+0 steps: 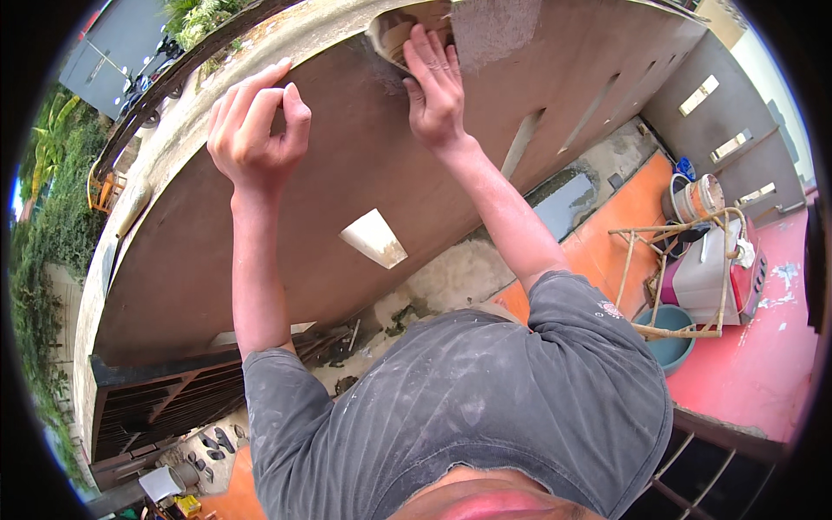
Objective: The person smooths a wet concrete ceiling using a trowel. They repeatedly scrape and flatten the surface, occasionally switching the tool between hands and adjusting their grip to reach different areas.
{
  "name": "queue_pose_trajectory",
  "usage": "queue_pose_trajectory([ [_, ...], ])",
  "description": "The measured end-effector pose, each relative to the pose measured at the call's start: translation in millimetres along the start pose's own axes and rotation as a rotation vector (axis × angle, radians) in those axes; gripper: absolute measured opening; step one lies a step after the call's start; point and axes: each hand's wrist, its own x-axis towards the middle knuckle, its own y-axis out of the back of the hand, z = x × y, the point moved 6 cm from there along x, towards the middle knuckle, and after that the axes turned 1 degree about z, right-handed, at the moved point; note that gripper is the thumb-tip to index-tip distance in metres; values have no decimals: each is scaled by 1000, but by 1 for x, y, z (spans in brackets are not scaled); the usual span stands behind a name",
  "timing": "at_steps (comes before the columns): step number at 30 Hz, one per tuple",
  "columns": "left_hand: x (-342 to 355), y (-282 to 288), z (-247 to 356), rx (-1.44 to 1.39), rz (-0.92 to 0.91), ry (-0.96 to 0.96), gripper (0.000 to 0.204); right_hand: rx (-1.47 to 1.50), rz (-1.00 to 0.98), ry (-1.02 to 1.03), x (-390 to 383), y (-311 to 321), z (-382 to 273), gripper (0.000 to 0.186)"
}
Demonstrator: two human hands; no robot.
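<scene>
My right hand (pixel 438 91) is up at the top of a brown plastered wall (pixel 338 156). Its fingers lie long over a rounded, pale-rimmed piece (pixel 390 39) with brown streaks, the thumb near its lower edge. What kind of thing it is, I cannot make out. Dark, damp-looking plaster shows around it, and a whitish patch (pixel 494 35) lies just to its right. Beside the wall's top edge (pixel 325 39), my left hand (pixel 256 130) is raised with half-curled fingers. A gap shows between thumb and fingers, and nothing is visible in it.
Slot openings (pixel 374 238) pierce the wall. On the orange floor (pixel 598 238) at right stand a stained bucket (pixel 700 198), a bamboo-like frame (pixel 672 332), a teal basin (pixel 667 354) and a pale box (pixel 706 273). Sandals (pixel 212 444) and a dark grille (pixel 165 399) are at lower left.
</scene>
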Motion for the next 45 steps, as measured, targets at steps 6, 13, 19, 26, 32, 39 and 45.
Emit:
queue_pose_trajectory([
  [6, 1, -1, 1, 19, 4, 29, 13, -44, 342, -336, 25, 30, 58, 49],
  [13, -3, 3, -1, 7, 15, 2, 12, -107, -92, 106, 1, -18, -28, 56],
  [19, 1, -1, 3, 27, 41, 8, 13, -91, 246, -335, 17, 64, 92, 43],
  [26, -1, 3, 5, 27, -48, 74, 7, 408, 223, -868, -30, 100, 26, 45],
  [32, 1, 2, 15, 33, 0, 89, 5, 1013, 159, -1376, -58, 112, 5, 44],
  [39, -44, -66, 118, -497, -620, -76, 88, 1286, 17, -1686, -74, 113, -13, 49],
  [45, -61, -96, 122, -709, -618, 106, 44, 1620, -136, -1413, -59, 133, -22, 77],
])
